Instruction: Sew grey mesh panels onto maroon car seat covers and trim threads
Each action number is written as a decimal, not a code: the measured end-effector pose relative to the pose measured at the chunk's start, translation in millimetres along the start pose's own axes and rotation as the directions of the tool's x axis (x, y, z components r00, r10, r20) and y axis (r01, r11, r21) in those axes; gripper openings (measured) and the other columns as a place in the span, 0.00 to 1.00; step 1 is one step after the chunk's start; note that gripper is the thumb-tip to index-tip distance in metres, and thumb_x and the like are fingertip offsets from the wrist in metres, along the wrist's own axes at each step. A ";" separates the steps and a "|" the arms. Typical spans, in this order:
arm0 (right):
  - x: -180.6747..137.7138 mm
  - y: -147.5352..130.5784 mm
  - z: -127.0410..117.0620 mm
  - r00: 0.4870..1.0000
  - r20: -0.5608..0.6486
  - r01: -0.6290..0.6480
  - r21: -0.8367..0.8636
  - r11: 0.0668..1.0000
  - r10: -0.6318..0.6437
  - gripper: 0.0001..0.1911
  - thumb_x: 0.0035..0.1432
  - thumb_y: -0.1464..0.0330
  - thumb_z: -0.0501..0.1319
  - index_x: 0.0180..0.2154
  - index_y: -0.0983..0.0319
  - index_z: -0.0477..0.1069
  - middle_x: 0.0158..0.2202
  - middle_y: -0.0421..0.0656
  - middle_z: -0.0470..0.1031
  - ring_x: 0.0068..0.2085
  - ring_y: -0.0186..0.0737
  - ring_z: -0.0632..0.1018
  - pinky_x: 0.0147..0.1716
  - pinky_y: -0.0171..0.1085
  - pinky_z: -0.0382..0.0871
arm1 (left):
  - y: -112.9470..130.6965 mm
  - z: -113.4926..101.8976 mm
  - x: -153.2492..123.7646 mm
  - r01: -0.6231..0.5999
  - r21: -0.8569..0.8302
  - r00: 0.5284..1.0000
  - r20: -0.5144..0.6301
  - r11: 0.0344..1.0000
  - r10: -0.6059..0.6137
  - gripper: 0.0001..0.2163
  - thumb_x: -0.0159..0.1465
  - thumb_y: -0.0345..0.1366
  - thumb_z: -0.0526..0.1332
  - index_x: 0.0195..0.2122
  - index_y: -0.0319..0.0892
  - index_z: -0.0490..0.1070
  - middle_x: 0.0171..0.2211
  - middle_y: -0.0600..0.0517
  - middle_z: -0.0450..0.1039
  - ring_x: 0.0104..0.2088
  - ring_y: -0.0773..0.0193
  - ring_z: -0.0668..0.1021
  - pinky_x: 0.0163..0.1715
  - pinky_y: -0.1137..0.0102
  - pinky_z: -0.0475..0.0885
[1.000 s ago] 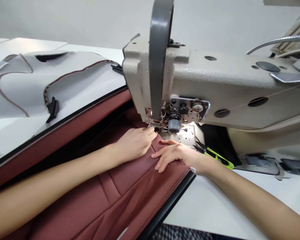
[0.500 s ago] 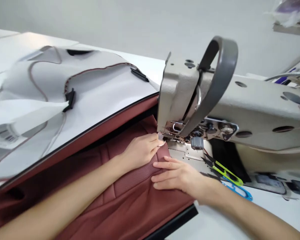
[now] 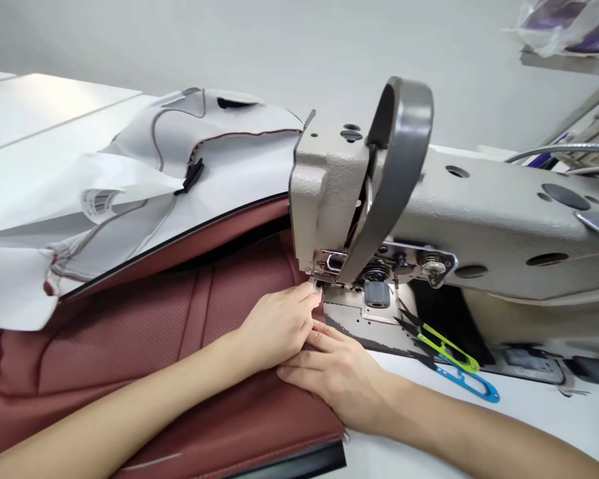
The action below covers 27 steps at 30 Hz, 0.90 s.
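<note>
A dark red leather seat cover (image 3: 124, 339) with perforated panels lies in front of the sewing machine (image 3: 329, 166). My left hand (image 3: 282, 326) is closed, its fingertips pinched on the cover's edge right beside the presser foot. Something small and whitish shows at those fingertips, too small to name. Flat on the leather lies my right hand (image 3: 337, 376), fingers stretched out and their tips against the left hand. The needle is hidden behind the machine head and fingers.
Green thread snips (image 3: 449, 347) and blue thread snips (image 3: 469, 381) lie right of the needle plate. Behind the red leather, white backing fabric (image 3: 244, 166) with a black clip (image 3: 192, 176) and a barcode label (image 3: 98, 203) is heaped up. A bagged item (image 3: 564, 26) sits at upper right.
The cover has shifted and swung toward the machine, with its front edge now nearer. My right hand has slid left against my left hand, which stays by the presser foot. The view has also turned slightly.
</note>
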State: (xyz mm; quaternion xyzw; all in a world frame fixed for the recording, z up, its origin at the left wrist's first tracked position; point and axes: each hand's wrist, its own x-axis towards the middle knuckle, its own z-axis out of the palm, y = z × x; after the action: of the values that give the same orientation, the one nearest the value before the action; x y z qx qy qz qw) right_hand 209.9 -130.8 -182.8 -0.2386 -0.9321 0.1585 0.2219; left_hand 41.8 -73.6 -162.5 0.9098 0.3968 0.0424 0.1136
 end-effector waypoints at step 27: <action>2.3 -29.2 10.2 0.994 0.075 -0.044 -0.419 0.907 0.083 0.23 0.69 0.71 0.50 0.61 0.75 0.64 0.64 0.55 0.64 0.66 0.56 0.62 0.66 0.52 0.59 | -41.4 -29.5 3.7 -0.378 -0.015 0.925 -0.052 0.926 0.377 0.13 0.67 0.25 0.52 0.48 0.40 0.72 0.41 0.48 0.75 0.38 0.63 0.79 0.38 0.72 0.74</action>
State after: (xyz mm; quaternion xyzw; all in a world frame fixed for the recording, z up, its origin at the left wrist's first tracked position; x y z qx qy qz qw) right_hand 192.1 -156.0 -179.1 -0.3033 -0.9452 -0.0261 0.1180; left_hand 9.8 -38.5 -143.9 0.9664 0.2166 0.0904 0.1049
